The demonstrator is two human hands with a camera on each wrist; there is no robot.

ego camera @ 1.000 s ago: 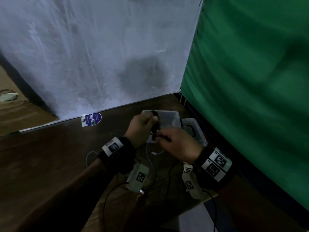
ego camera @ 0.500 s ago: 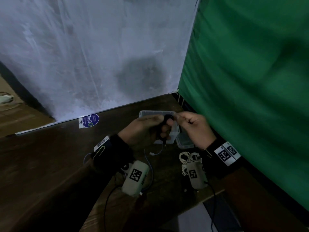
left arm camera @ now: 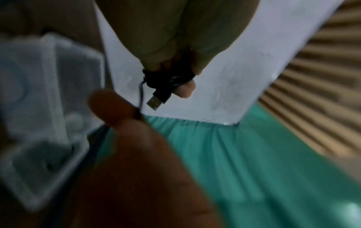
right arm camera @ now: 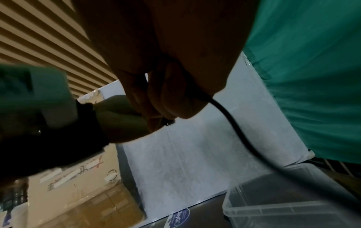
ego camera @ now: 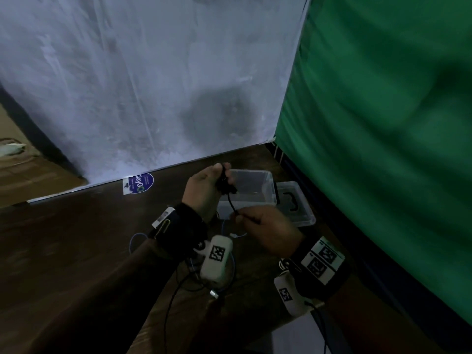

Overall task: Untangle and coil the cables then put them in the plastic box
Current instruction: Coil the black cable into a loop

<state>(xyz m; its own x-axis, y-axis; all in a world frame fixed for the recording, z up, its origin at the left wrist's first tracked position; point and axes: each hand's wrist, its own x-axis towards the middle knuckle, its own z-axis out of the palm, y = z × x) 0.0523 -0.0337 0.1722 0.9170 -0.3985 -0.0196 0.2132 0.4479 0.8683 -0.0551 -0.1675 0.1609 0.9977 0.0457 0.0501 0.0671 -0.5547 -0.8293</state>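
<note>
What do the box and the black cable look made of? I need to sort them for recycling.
The box looks like clear, slightly frosted plastic: the dark table shows through its walls. The black cable seems sheathed in smooth, slightly glossy rubber or plastic, since its wound turns catch highlights; its plug has a silvery, probably metal shell.

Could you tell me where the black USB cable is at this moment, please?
In the head view the black USB cable is coiled in the left hand, raised in front of the plastic box; its loose tail runs down to the right hand, which pinches it.
</note>
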